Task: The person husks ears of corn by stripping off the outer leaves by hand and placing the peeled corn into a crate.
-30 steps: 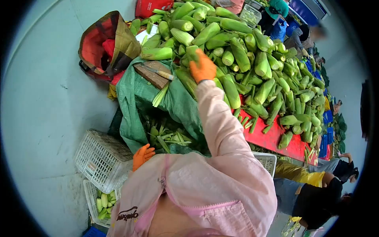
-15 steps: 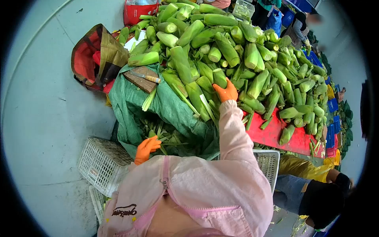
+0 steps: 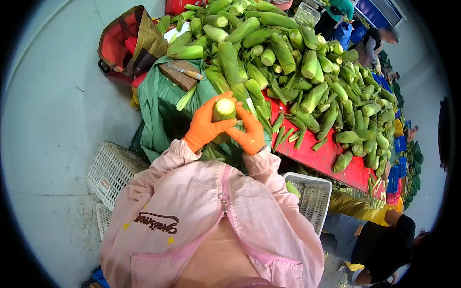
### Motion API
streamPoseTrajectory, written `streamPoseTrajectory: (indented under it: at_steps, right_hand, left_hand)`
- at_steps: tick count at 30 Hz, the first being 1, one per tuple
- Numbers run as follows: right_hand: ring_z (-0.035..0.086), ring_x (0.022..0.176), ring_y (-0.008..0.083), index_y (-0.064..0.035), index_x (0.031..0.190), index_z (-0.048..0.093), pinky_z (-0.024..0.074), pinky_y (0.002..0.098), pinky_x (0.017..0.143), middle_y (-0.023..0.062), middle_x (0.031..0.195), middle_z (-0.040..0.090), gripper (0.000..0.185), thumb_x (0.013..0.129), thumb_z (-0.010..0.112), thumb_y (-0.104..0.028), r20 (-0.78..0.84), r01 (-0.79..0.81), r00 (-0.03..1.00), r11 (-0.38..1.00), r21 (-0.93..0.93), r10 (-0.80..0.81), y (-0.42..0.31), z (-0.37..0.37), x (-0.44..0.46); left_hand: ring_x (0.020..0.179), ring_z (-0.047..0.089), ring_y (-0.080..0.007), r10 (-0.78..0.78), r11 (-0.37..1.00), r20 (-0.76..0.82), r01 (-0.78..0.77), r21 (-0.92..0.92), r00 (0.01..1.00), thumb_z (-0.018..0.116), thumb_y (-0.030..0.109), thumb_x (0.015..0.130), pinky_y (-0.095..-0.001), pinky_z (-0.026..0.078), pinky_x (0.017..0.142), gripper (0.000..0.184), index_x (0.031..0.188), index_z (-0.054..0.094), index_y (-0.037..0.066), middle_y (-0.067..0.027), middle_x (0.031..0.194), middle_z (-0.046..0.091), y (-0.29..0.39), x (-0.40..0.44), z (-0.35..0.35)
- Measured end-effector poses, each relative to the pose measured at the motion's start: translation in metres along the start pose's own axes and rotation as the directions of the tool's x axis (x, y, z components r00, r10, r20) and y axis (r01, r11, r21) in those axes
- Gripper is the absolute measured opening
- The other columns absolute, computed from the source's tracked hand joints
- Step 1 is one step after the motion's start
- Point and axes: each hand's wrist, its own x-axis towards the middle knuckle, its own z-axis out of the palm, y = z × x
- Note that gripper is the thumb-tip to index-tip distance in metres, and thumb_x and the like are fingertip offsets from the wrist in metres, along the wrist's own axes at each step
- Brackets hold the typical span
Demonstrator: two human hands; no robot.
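An ear of corn [image 3: 224,110] in green husk is held in front of my chest, its pale cut end facing up toward me. My left hand [image 3: 204,126], in an orange glove, wraps round its left side. On the other side, the gloved fingers and thumb of my right hand [image 3: 249,133] press against the ear. Its lower part is hidden by the gloves. Below and behind the hands is a green woven sack [image 3: 161,103]. A knife [image 3: 189,73] with a wooden handle lies on a wooden block [image 3: 178,79] beyond my left hand.
A large heap of unhusked corn [image 3: 283,53] covers the red table [image 3: 312,156]. White plastic crates [image 3: 113,168] stand at my left, and another crate [image 3: 314,192] is by my right elbow. An open bag [image 3: 120,48] sits far left. A co-worker [image 3: 379,245] is close at right.
My right hand has brought an ear of corn from the heap back to my chest. My left hand has risen from beside the sack opening and taken hold of it too.
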Motion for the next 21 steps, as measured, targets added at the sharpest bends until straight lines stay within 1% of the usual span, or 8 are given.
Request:
streamPoseTrajectory:
  at_steps: [2, 3, 4, 6, 7, 8, 14, 21]
  right_hand:
    - [0.063, 0.093, 0.0171, -0.0008, 0.116, 0.064, 0.0497, 0.0319, 0.083, 0.0101, 0.113, 0.067, 0.043, 0.08, 0.077, -0.019, 0.009, -0.135, 0.991, 0.963, 0.232, 0.137, -0.017, -0.008, -0.005]
    - [0.059, 0.077, 0.0099, 0.0007, 0.098, 0.068, 0.0481, 0.0262, 0.069, 0.0056, 0.091, 0.068, 0.024, 0.083, 0.074, -0.016, 0.034, -0.204, 0.978, 0.921, 0.331, 0.204, -0.016, -0.007, -0.007]
    - [0.059, 0.077, 0.0099, 0.0007, 0.098, 0.068, 0.0481, 0.0262, 0.069, 0.0056, 0.091, 0.068, 0.024, 0.083, 0.074, -0.016, 0.031, -0.217, 0.975, 0.92, 0.327, 0.219, -0.019, -0.007, -0.011]
    - [0.054, 0.063, 0.0079, -0.0003, 0.086, 0.067, 0.0429, 0.0239, 0.058, 0.002, 0.074, 0.063, 0.017, 0.085, 0.072, -0.017, 0.196, -0.422, 0.906, 0.825, 0.376, 0.374, -0.031, -0.007, -0.009]
    - [0.052, 0.059, 0.0073, -0.0008, 0.083, 0.066, 0.0403, 0.0228, 0.054, 0.0007, 0.069, 0.062, 0.019, 0.086, 0.071, -0.019, 0.206, -0.426, 0.904, 0.822, 0.379, 0.374, -0.031, -0.004, -0.008]
    - [0.052, 0.059, 0.0073, -0.0008, 0.083, 0.066, 0.0403, 0.0228, 0.054, 0.0007, 0.069, 0.062, 0.019, 0.086, 0.071, -0.019, 0.208, -0.427, 0.904, 0.822, 0.376, 0.374, -0.029, -0.002, -0.009]
    - [0.053, 0.059, 0.0087, -0.0002, 0.082, 0.066, 0.0429, 0.024, 0.055, 0.0019, 0.07, 0.063, 0.023, 0.088, 0.069, -0.023, 0.33, -0.477, 0.868, 0.809, 0.345, 0.371, -0.029, 0.003, -0.011]
    - [0.056, 0.062, 0.0109, 0.0013, 0.082, 0.065, 0.0458, 0.0255, 0.058, 0.0047, 0.073, 0.063, 0.021, 0.088, 0.062, -0.018, 0.218, -0.508, 0.86, 0.818, 0.269, 0.462, -0.037, 0.02, -0.015]
  left_hand:
    - [0.117, 0.057, -0.0185, -0.034, 0.999, -0.005, 0.034, 0.04, 0.999, 0.078, 0.016, 0.08, -0.0299, 0.044, 0.1, 0.068, 0.138, 0.045, 0.001, -0.0105, 0.128, 0.059, 0.001, -0.011, -0.004]
    - [0.118, 0.056, -0.0186, -0.062, 0.994, -0.011, 0.062, 0.087, 0.998, 0.079, 0.017, 0.079, -0.0305, 0.044, 0.101, 0.07, 0.138, 0.044, 0.001, -0.0119, 0.129, 0.059, 0.002, -0.017, -0.006]
    - [0.119, 0.056, -0.0186, -0.087, 0.987, -0.015, 0.089, 0.134, 0.996, 0.08, 0.018, 0.078, -0.0312, 0.044, 0.101, 0.072, 0.138, 0.044, 0.001, -0.0132, 0.129, 0.059, 0.002, -0.024, -0.006]
    - [0.118, 0.057, -0.0187, -0.099, 0.971, -0.031, 0.104, 0.217, 0.995, 0.082, 0.021, 0.076, -0.0311, 0.045, 0.1, 0.076, 0.139, 0.044, 0.002, -0.0137, 0.129, 0.059, -0.002, -0.033, -0.007]
    - [0.117, 0.057, -0.0189, -0.033, 0.955, -0.015, 0.036, 0.296, 0.999, 0.083, 0.021, 0.075, -0.0311, 0.045, 0.1, 0.077, 0.139, 0.044, 0.002, -0.0139, 0.129, 0.06, -0.004, -0.036, -0.009]
    - [0.116, 0.058, -0.0192, 0.032, 0.927, 0.004, -0.031, 0.374, 0.999, 0.083, 0.022, 0.074, -0.031, 0.045, 0.099, 0.078, 0.139, 0.044, 0.001, -0.0142, 0.128, 0.06, -0.005, -0.039, -0.011]
    - [0.115, 0.06, -0.0211, 0.014, 0.882, -0.038, 0.006, 0.471, 0.999, 0.084, 0.022, 0.072, -0.0311, 0.046, 0.097, 0.077, 0.138, 0.047, 0.005, -0.0121, 0.125, 0.062, 0.002, -0.055, -0.016]
    - [0.111, 0.061, -0.0217, -0.008, 0.828, -0.169, 0.101, 0.551, 0.986, 0.085, 0.023, 0.07, -0.0312, 0.047, 0.096, 0.075, 0.135, 0.051, 0.007, -0.0113, 0.122, 0.064, 0.003, -0.064, -0.013]
